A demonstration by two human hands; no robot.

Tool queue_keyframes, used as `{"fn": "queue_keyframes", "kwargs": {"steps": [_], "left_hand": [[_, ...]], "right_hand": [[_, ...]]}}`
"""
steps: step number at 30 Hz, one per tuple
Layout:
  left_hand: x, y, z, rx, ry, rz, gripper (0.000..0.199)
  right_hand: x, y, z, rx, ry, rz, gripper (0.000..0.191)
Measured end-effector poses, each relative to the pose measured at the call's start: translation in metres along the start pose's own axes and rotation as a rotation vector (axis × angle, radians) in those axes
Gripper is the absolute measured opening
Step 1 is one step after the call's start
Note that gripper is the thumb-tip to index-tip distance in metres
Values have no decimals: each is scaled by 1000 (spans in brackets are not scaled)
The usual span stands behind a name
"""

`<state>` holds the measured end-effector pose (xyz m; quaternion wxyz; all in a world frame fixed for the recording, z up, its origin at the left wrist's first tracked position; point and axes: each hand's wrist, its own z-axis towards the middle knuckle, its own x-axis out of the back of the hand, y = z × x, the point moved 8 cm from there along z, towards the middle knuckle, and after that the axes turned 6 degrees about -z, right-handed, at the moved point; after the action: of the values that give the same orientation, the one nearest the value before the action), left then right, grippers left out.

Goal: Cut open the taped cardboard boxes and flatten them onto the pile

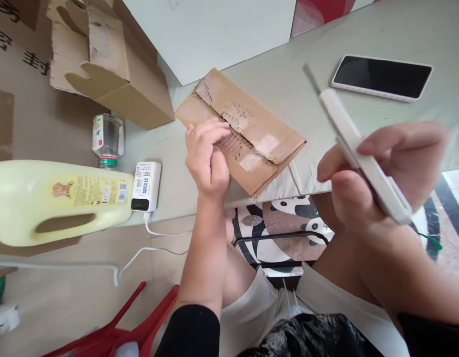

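Under left fingers (213, 130), curled together, flat cardboard packet (268, 136); between right fingers (396, 136), clamped on it, white cutter (343, 118).

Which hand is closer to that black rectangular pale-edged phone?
Right. The right hand is just below the phone in the picture; the left hand is farther left, on flat brown cardboard.

Right hand (404, 168) and knife (344, 124) blurred on my feed; blade (311, 79) seems out, too smeared for me to be sure. Left hand (207, 161) hides part of the flat cardboard box (264, 134). Yellow jug (21, 198) cut off at left, fine print (90, 191) unreadable. White box (229, 34) runs out top, red chair (155, 317) out bottom.
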<state>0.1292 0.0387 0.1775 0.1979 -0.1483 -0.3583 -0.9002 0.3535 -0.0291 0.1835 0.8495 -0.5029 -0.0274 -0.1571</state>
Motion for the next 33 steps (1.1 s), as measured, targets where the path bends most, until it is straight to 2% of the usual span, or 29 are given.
{"fn": "queue_keyframes", "kwargs": {"steps": [1,3,5,7,12,14,17,21,25,33], "left_hand": [[-1,-1,0,25,-29,3,44],[-1,4,1,-17,-34,14,42],[-1,13,2,-118,-22,41,40],[-2,16,3,-159,-19,72,41],[-1,17,4,-140,-34,28,42],[-1,15,4,-100,-47,26,45],[-2,12,3,-58,-72,43,50],[-2,10,1,-45,-89,13,49],[-4,7,0,-17,-98,35,51],[-4,10,1,-50,-84,-1,45]], "right_hand": [[0,-5,-2,32,10,39,19],[-2,-19,-5,118,-11,86,11],[-8,-30,-5,156,-100,21,12],[-12,-40,-4,191,-175,-110,12],[-18,-61,-3,370,-275,-382,16],[-16,-63,-4,403,-220,-386,18],[-12,-61,-6,391,-138,-380,17],[-18,-56,-4,343,-221,-417,17],[-18,-57,0,302,-173,-454,14],[-18,-47,-7,166,-92,-450,11]]}}
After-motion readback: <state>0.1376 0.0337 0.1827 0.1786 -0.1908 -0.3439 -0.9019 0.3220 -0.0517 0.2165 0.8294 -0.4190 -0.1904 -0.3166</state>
